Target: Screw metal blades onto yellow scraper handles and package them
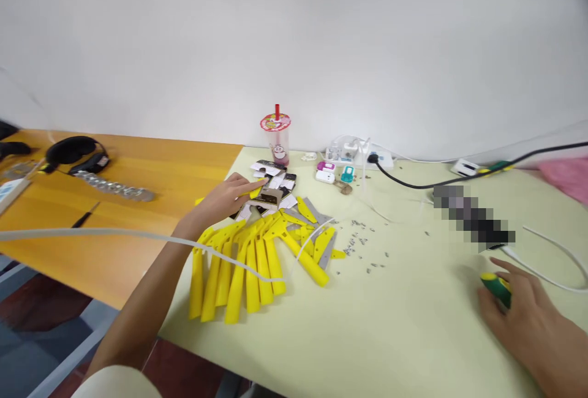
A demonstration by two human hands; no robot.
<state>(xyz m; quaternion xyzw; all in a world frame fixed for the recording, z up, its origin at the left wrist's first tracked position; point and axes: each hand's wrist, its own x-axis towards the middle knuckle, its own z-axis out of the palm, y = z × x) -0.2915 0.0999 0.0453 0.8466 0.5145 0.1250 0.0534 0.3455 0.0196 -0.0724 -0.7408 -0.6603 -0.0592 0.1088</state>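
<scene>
Sleeve [117, 382] leads to left hand [226, 196] (yellow piece [258, 190] at fingertips).

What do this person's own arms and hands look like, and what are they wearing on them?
Both the left hand and right hand are bare, with no gloves to be seen. The left forearm is bare too, with a pale, off-white sleeve higher up. No sleeve shows on the right.

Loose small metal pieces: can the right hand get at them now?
Probably yes: nothing visible stands between the right hand and the metal pieces, though the green-yellow handle it holds may hinder picking.
</scene>
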